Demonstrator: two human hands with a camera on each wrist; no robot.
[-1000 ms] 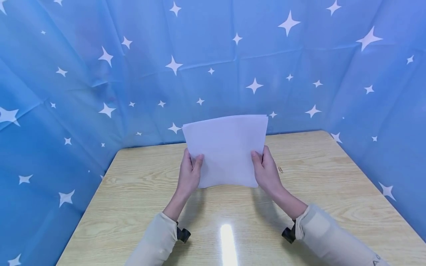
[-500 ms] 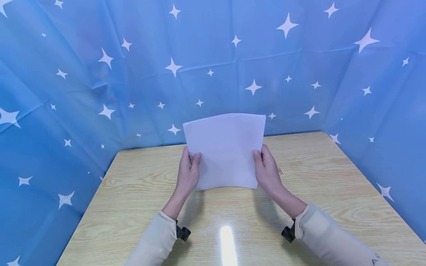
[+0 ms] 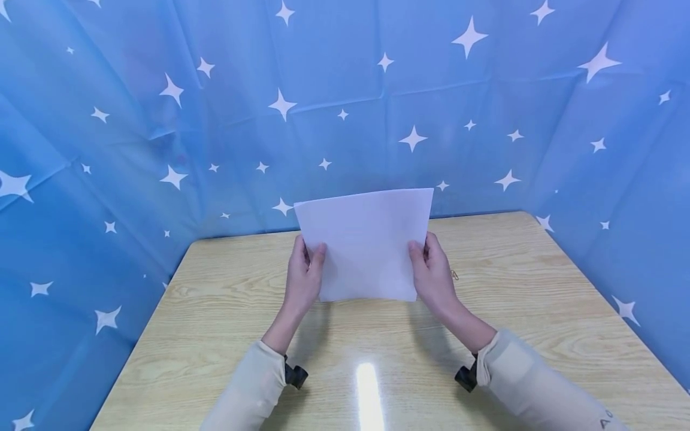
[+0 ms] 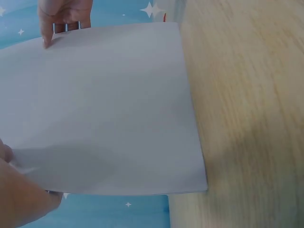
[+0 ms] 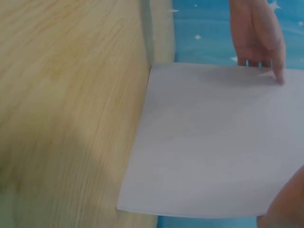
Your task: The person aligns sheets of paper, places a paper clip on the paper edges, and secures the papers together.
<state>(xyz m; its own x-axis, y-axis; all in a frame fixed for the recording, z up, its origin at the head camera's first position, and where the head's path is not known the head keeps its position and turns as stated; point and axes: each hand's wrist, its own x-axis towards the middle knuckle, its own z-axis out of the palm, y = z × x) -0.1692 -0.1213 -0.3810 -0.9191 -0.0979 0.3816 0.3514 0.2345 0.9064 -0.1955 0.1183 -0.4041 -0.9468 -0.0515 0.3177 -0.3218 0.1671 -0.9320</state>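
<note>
A stack of blank white paper (image 3: 369, 245) stands tilted up over the table, gripped at both side edges. My left hand (image 3: 303, 274) holds its left edge, thumb on the near face and fingers behind. On the opposite edge my right hand (image 3: 432, 272) grips the same way. In the left wrist view the paper (image 4: 104, 109) fills the middle, its lower edge close over the wood. The right wrist view shows the paper (image 5: 213, 137) from the other side. Most of the fingers are hidden behind the sheets.
A small orange paper clip (image 3: 454, 275) lies on the wooden table (image 3: 215, 335), just right of my right hand. Behind the table and along both sides hangs a blue curtain (image 3: 242, 143) with white stars. Light glares off the front of the tabletop.
Both hands keep their grip on the paper, which has shifted only slightly. Its top edge, bowed with sheets showing apart earlier, now looks straighter and more even.
</note>
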